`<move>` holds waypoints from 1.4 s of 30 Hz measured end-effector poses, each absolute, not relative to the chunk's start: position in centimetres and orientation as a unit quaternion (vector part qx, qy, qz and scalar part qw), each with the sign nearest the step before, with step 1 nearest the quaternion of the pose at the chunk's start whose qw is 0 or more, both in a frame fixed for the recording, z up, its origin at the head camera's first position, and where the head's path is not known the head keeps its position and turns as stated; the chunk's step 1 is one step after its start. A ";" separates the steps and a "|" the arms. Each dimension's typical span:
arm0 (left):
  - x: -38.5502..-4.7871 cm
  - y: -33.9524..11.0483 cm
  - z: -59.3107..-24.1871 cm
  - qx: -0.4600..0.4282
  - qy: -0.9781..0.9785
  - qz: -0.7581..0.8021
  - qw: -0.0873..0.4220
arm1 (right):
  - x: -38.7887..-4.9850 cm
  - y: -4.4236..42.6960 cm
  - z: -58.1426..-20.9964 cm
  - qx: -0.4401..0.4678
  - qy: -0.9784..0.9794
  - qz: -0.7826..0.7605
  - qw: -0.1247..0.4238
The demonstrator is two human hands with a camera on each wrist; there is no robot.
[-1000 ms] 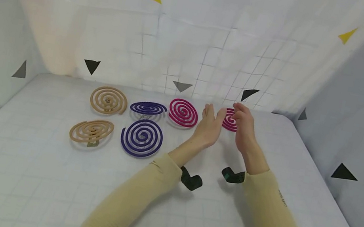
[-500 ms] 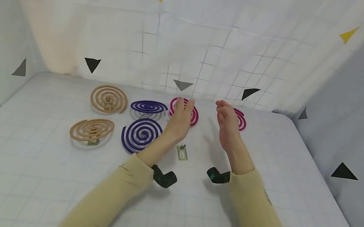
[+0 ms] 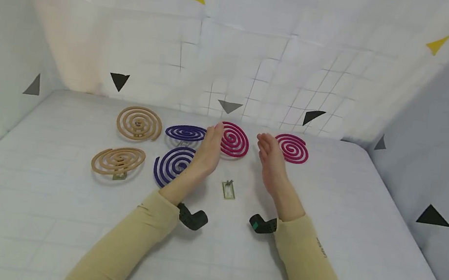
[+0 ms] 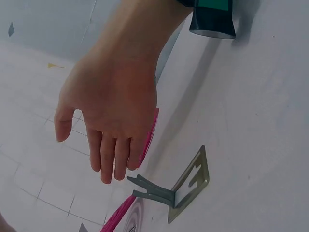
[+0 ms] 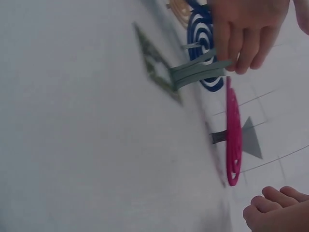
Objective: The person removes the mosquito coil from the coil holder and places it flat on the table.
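Two bare hands hover above a white tabletop, apart and empty, fingers extended. The left hand (image 3: 208,149) overlaps the edges of a pink spiral (image 3: 236,140) and a dark blue spiral (image 3: 167,165). Just left of the other pink spiral (image 3: 294,149) is the right hand (image 3: 272,165). Between and below the hands stands a small metal clip stand (image 3: 228,190) with no coil on it. The left wrist view shows the right hand (image 4: 113,106) beyond the stand (image 4: 206,169); the right wrist view shows the left hand (image 5: 251,29) beside the stand (image 5: 176,79).
Two tan spirals (image 3: 139,124) stand on the left, one behind the other. Another dark blue spiral (image 3: 184,132) is at the back. White sheet walls (image 3: 239,53) with triangle marks enclose the tabletop (image 3: 212,267) at the back and sides.
Both hands have moved left, the left one farther, so the gap between them is wider. The clip stand and the right pink spiral have come into fuller view.
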State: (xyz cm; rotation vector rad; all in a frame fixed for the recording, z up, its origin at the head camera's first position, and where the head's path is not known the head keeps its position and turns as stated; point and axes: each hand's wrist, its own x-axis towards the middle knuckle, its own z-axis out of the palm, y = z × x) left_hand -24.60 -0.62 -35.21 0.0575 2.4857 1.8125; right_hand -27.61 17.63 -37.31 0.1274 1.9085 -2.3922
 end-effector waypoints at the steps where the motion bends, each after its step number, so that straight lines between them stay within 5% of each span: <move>1: -24.6 -0.7 -35.3 0.015 0.805 0.592 0.038 | -27.7 17.6 -37.6 0.041 0.622 -0.781 0.042; 42: -25.0 -0.2 -36.1 0.016 0.823 0.567 0.037 | -27.9 17.0 -38.9 0.038 0.569 -0.817 0.090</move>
